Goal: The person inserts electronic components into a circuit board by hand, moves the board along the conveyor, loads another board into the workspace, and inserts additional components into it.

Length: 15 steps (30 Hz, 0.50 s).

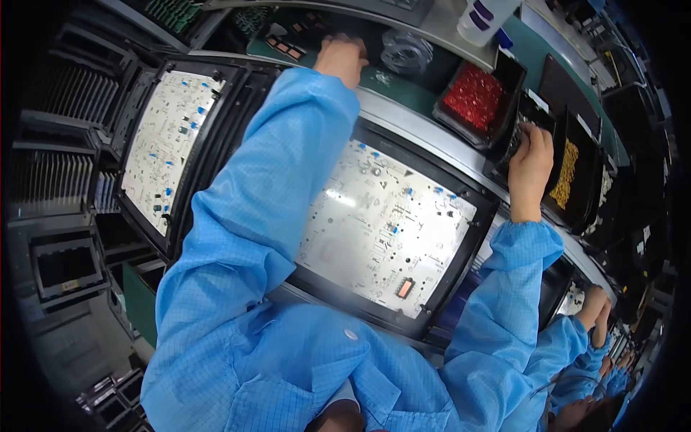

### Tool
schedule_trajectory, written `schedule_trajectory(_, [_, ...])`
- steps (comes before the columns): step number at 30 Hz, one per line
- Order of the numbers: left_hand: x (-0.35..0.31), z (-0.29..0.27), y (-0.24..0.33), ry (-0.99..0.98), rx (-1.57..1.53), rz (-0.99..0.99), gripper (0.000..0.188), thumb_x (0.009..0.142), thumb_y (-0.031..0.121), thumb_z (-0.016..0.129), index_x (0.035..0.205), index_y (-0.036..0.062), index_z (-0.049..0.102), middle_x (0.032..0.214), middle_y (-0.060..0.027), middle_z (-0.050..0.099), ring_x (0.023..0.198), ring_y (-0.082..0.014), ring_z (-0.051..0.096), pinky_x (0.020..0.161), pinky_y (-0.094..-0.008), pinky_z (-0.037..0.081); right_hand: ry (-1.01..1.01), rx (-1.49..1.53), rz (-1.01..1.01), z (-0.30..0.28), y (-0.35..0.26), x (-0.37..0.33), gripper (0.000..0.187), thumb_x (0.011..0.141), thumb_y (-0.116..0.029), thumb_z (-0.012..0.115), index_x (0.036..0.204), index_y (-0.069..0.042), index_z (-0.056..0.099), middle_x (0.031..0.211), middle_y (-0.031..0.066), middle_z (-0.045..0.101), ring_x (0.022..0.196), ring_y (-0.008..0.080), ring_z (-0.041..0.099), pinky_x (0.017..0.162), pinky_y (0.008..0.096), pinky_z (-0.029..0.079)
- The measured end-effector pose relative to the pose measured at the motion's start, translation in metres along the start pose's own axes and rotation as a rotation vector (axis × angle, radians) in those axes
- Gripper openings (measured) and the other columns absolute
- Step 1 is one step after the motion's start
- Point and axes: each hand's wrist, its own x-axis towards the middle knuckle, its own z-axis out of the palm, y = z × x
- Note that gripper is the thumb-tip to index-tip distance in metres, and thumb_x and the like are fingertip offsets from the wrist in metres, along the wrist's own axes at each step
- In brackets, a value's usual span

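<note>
Board (pixel 385 230) lay in a black frame (pixel 471 248), between the two sleeves (pixel 237 180). Left hand (pixel 342 59) was over the desk (pixel 416 88), near some parts (pixel 285 48), its fingers curled; right hand (pixel 531 162) was at a black bin (pixel 543 117), fingers bent nearly together. What they held, I could not tell.

1. The person wears a light-blue cloth work coat with a fine, darker grid pattern (pixel 317 338).
2. The left sleeve (pixel 248 180) and the right sleeve (pixel 500 309) are long, loose and wrinkled.
3. The right cuff (pixel 531 234) is gathered; the left hand (pixel 342 61) and the right hand (pixel 531 165) are bare.
4. A small white oval piece (pixel 350 334) marks the front.
</note>
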Motion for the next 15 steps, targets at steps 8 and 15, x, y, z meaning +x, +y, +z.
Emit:
schedule_trajectory(8, [-0.036, -0.085, 0.042, -0.169, -0.812, 0.022, 0.017, 0.086, 0.015, 0.063, 0.098, 0.0025, 0.064, 0.092, -0.007, 0.066, 0.083, -0.0145, 0.062, 0.073, -0.0256, 0.049, -0.138, 0.88, 0.464, -0.069, -0.054, -0.051, 0.016, 0.089, -0.002, 0.059, 0.103, 0.005, 0.064, 0.091, 0.005, 0.063, 0.08, 0.0108, 0.056, 0.075, 0.0233, 0.046])
schedule_trajectory(15, [-0.134, -0.138, 0.096, -0.955, -1.45, -0.267, 0.019, 0.091, 0.013, 0.059, 0.104, -0.0004, 0.061, 0.089, -0.0048, 0.063, 0.08, -0.0094, 0.057, 0.072, -0.0221, 0.046, -0.142, 1.284, 1.079, -0.084, -0.039, -0.173, 0.019, 0.09, -0.003, 0.059, 0.108, 0.003, 0.06, 0.094, 0.0071, 0.062, 0.083, 0.0132, 0.06, 0.076, 0.024, 0.049])
